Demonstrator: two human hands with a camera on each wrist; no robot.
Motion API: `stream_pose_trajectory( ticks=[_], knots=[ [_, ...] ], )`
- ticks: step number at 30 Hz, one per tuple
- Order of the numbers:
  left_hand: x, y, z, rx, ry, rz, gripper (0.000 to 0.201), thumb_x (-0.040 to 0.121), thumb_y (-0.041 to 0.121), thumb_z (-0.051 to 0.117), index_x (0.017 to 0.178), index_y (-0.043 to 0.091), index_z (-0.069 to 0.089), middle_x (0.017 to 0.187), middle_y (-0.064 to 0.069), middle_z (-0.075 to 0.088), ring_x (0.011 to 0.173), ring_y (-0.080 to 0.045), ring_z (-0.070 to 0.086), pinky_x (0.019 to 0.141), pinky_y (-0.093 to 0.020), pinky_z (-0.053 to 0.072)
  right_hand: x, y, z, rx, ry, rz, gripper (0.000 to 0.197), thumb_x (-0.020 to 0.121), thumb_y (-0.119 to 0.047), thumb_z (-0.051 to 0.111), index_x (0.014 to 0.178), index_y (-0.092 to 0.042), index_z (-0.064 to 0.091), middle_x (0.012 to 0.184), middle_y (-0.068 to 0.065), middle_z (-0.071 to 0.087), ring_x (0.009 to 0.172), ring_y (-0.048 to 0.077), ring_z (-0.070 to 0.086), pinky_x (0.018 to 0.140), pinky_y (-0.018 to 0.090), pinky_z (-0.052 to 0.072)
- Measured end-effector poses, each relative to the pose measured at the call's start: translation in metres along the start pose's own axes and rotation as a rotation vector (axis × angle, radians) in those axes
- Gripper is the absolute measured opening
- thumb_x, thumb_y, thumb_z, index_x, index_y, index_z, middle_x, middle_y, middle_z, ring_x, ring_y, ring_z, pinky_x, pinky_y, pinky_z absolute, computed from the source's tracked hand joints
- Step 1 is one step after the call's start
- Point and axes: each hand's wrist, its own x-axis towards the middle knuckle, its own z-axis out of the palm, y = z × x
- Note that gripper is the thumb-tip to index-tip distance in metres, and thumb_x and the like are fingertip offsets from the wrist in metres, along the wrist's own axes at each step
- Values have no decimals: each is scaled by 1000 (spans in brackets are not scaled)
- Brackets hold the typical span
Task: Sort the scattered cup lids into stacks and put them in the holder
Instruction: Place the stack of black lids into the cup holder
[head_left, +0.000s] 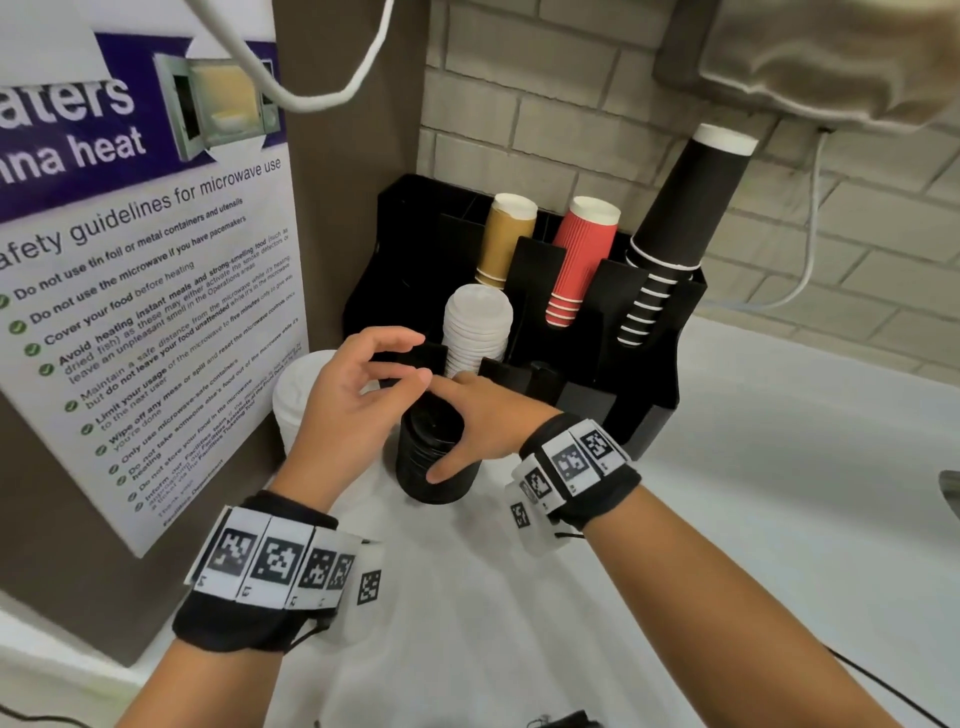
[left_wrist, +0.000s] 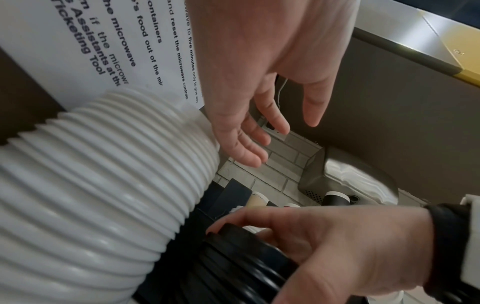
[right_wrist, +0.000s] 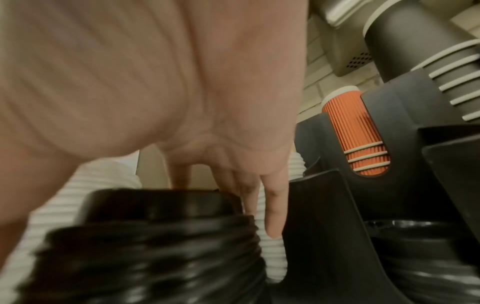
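Note:
A stack of black lids (head_left: 434, 460) (left_wrist: 246, 267) (right_wrist: 155, 246) stands on the white counter just in front of the black holder (head_left: 654, 374). My right hand (head_left: 483, 415) (left_wrist: 337, 236) grips this stack, thumb on its near side and fingers over the far rim. My left hand (head_left: 363, 384) (left_wrist: 259, 123) hovers just above and left of it, fingers relaxed and holding nothing. A stack of white lids (head_left: 298, 400) (left_wrist: 103, 185) stands on the counter by the left hand. Another white lid stack (head_left: 478, 327) sits in a front slot of the holder.
The holder's back slots hold brown cups (head_left: 504, 239), red cups (head_left: 582, 260) and black cups (head_left: 675, 223). More black lids (right_wrist: 415, 257) lie in a front compartment. A poster panel (head_left: 156, 312) stands at the left, a brick wall (head_left: 519, 78) behind.

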Motion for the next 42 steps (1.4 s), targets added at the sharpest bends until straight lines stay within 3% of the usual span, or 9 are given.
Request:
stream_pose_trajectory(
  ticks=[6, 10, 14, 18, 22, 26, 30, 34, 42],
  knots=[
    [-2, 0, -4, 14, 16, -4, 29, 87, 8, 67, 104, 31, 61, 116, 6, 61, 88, 5, 61, 75, -3, 43, 4, 3, 1, 47, 30, 0, 88, 67, -36, 83, 140, -31, 33, 115, -1, 42, 108, 18, 42, 82, 28, 44],
    [-3, 1, -1, -11, 18, -11, 32, 85, 12, 70, 110, 28, 60, 120, 3, 59, 96, 1, 61, 79, -11, 47, -13, 2, -16, 225, 214, -61, 81, 68, -30, 84, 137, -28, 41, 122, 1, 53, 110, 17, 53, 90, 28, 50],
    [-6, -2, 7, -27, -83, -73, 81, 64, 36, 85, 131, 48, 41, 143, 12, 43, 127, -4, 47, 99, -25, 45, -44, -5, -28, 691, 360, -132, 70, 72, -22, 80, 132, -34, 45, 114, 1, 62, 104, 14, 62, 87, 33, 54],
    [-8, -3, 23, -120, -206, -86, 94, 64, 24, 85, 140, 46, 35, 148, 15, 39, 134, -12, 44, 105, -43, 45, -63, -15, -23, 923, 324, -232, 67, 77, -11, 73, 133, -32, 42, 114, 20, 62, 103, 26, 62, 94, 45, 51],
    [-7, -8, 30, -156, -228, -67, 92, 62, 23, 85, 141, 36, 39, 142, 7, 46, 123, -17, 56, 87, -30, 55, -72, -11, -24, 915, 320, -188, 62, 79, -11, 70, 134, -24, 45, 121, 20, 59, 110, 29, 60, 98, 45, 50],
    [-7, -8, 32, -165, -258, -47, 90, 64, 20, 87, 140, 36, 40, 141, 7, 47, 121, -14, 57, 86, -23, 53, -83, -5, -28, 935, 300, -163, 56, 86, -4, 66, 135, -24, 48, 119, 10, 61, 112, 28, 61, 99, 47, 50],
    [-6, -7, 36, -137, -296, -40, 91, 66, 21, 83, 145, 32, 37, 145, 7, 46, 124, -13, 54, 100, -30, 48, -87, -3, -30, 943, 310, -162, 58, 84, -2, 67, 136, -18, 48, 122, 17, 59, 114, 32, 60, 96, 49, 51],
    [-7, -8, 35, -138, -310, -69, 96, 64, 25, 84, 145, 37, 35, 147, 9, 43, 128, -12, 51, 106, -38, 44, -90, -2, -31, 942, 325, -154, 59, 81, -4, 71, 134, -22, 52, 117, 7, 63, 112, 25, 62, 95, 42, 53],
    [-8, -7, 37, -113, -289, -74, 97, 65, 23, 84, 147, 35, 33, 146, 6, 43, 131, -15, 48, 106, -48, 44, -87, -6, -28, 919, 385, -163, 56, 76, -3, 76, 125, -17, 54, 113, 12, 65, 105, 24, 65, 89, 39, 56]
  ],
)
